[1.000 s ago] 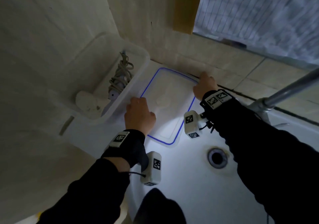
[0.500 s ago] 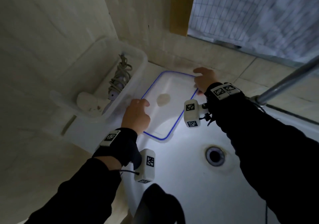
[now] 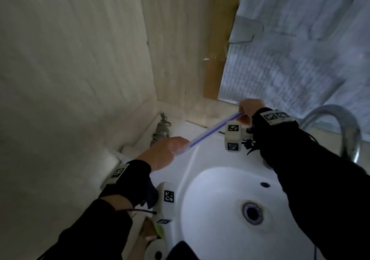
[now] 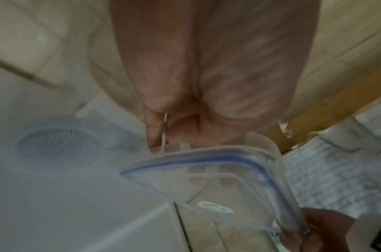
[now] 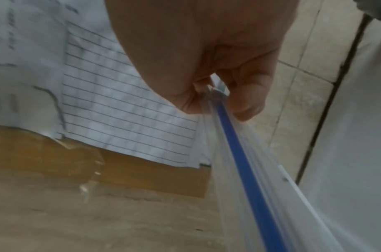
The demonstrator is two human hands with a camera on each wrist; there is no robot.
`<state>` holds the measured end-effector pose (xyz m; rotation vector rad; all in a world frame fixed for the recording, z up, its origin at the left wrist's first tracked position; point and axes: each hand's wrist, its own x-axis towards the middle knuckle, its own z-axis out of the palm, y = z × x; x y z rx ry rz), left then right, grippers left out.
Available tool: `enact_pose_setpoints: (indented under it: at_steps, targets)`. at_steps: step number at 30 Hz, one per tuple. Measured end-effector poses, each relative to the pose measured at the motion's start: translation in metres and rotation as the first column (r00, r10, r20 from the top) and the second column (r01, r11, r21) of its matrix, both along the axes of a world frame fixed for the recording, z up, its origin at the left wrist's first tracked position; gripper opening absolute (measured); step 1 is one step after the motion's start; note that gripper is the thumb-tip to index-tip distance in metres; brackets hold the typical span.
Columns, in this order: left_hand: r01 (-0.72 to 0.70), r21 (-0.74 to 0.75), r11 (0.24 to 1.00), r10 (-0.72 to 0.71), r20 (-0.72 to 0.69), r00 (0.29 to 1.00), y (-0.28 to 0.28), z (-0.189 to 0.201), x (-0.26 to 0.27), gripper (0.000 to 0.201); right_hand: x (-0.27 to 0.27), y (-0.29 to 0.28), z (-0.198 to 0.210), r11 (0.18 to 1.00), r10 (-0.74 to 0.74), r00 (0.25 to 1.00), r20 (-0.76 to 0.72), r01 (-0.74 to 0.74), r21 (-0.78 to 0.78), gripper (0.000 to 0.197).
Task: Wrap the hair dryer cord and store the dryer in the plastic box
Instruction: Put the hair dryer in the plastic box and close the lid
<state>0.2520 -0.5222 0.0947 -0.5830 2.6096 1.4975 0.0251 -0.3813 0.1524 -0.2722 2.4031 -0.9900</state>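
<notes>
Fingers of both hands were clamped on the lid: the left hand pinched its near end, the right hand its far end. Half a second before, that clear, blue-rimmed lid lay flat on the sink surround under both palms; now it hung lifted and tilted on edge between them, clear of the surface. By my reading the dryer was stowed already and only closing the plastic box remained.

From the head view the lid showed as a thin blue line, and the wrapped cord stood up in the box by the wall, left of the left hand. A pale shape beneath it was probably the dryer, though the dimness hid it. Only the left wrist camera showed the lid's rounded corner and clear panel; only the right wrist camera showed thumb and fingers squeezing the blue seal.
</notes>
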Motion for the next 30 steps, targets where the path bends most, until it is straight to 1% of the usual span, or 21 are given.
enact_pose_setpoints:
  at_steps: [1,2,3,4,6,7,8,9,10,11,13,15,16,17,19,21,23,25,27,30]
  targets:
    - [0.01,-0.019,1.0,-0.01,-0.001,1.0,-0.002,0.008,0.005,0.054,0.004,0.0,0.008,0.994,0.028,0.997,-0.065,-0.021,0.112,0.008]
    - [-0.011,-0.02,1.0,0.011,-0.016,1.0,-0.004,0.016,0.01,0.056,0.008,-0.001,0.018,0.992,0.024,0.994,-0.103,-0.011,0.13,0.004]
    - [-0.05,-0.018,0.999,0.049,-0.04,0.998,-0.005,0.024,0.016,0.051,0.012,-0.003,0.024,0.994,0.015,0.992,-0.126,-0.002,0.107,0.005]
    - [-0.085,-0.017,0.996,0.083,-0.09,0.992,-0.007,0.03,0.02,0.046,0.011,-0.003,0.028,0.998,-0.037,0.991,-0.13,0.042,0.036,0.008]
    - [-0.131,0.012,0.991,0.131,-0.18,0.975,-0.008,0.038,0.027,0.042,0.017,-0.003,0.041,0.968,-0.192,0.981,0.0,0.189,-0.163,0.012]
    - [-0.153,0.033,0.988,0.157,-0.213,0.964,-0.009,0.043,0.03,0.029,0.022,-0.004,0.047,0.93,-0.258,0.963,0.082,0.27,-0.248,0.016]
    - [-0.178,0.063,0.982,0.188,-0.246,0.951,-0.01,0.048,0.033,0.02,0.026,-0.006,0.053,0.914,-0.284,0.949,0.139,0.312,-0.258,0.023]
    - [-0.214,0.117,0.97,0.238,-0.259,0.936,-0.012,0.051,0.036,0.026,0.03,-0.008,0.057,0.915,-0.279,0.947,0.158,0.312,-0.255,0.03]
    - [-0.249,0.169,0.953,0.289,-0.277,0.916,-0.016,0.052,0.04,0.03,0.035,-0.01,0.062,0.928,-0.253,0.955,0.153,0.284,-0.242,0.036]
    - [-0.274,0.227,0.935,0.332,-0.28,0.901,-0.021,0.053,0.044,0.03,0.039,-0.014,0.066,0.94,-0.22,0.968,0.123,0.244,-0.239,0.04]
    - [-0.284,0.337,0.897,0.382,-0.273,0.883,-0.032,0.055,0.054,0.03,0.046,-0.021,0.071,0.963,-0.117,0.992,0.049,0.126,-0.239,0.041]
    - [-0.291,0.429,0.855,0.42,-0.245,0.874,-0.047,0.054,0.065,0.02,0.053,-0.034,0.073,0.981,-0.001,0.999,-0.044,-0.007,-0.195,0.043]
    - [-0.289,0.457,0.841,0.429,-0.24,0.871,-0.052,0.054,0.069,0.012,0.055,-0.04,0.07,0.982,0.047,0.996,-0.069,-0.059,-0.18,0.043]
    - [-0.294,0.477,0.828,0.442,-0.234,0.866,-0.059,0.052,0.074,0.009,0.056,-0.049,0.065,0.981,0.088,0.994,-0.07,-0.099,-0.169,0.043]
    - [-0.333,0.506,0.796,0.481,-0.195,0.855,-0.068,0.048,0.081,0.01,0.057,-0.064,0.053,0.981,0.114,0.991,-0.076,-0.124,-0.149,0.044]
    - [-0.395,0.541,0.743,0.545,-0.145,0.826,-0.076,0.043,0.089,0.01,0.057,-0.083,0.041,0.984,0.109,0.987,-0.119,-0.125,-0.131,0.044]
    - [-0.464,0.583,0.667,0.632,-0.113,0.767,-0.08,0.036,0.095,0.005,0.057,-0.102,0.032,0.981,0.129,0.978,-0.162,-0.15,-0.123,0.041]
    - [-0.539,0.612,0.579,0.729,-0.091,0.679,-0.082,0.026,0.098,0.004,0.057,-0.122,0.024,0.974,0.174,0.967,-0.184,-0.197,-0.112,0.04]
    - [-0.618,0.617,0.487,0.812,-0.057,0.581,-0.083,0.013,0.101,0.013,0.059,-0.143,0.014,0.965,0.232,0.953,-0.193,-0.251,-0.079,0.038]
    - [-0.708,0.606,0.362,0.895,-0.015,0.446,-0.082,-0.004,0.097,0.03,0.06,-0.162,0.004,0.951,0.289,0.923,-0.253,-0.307,-0.034,0.038]
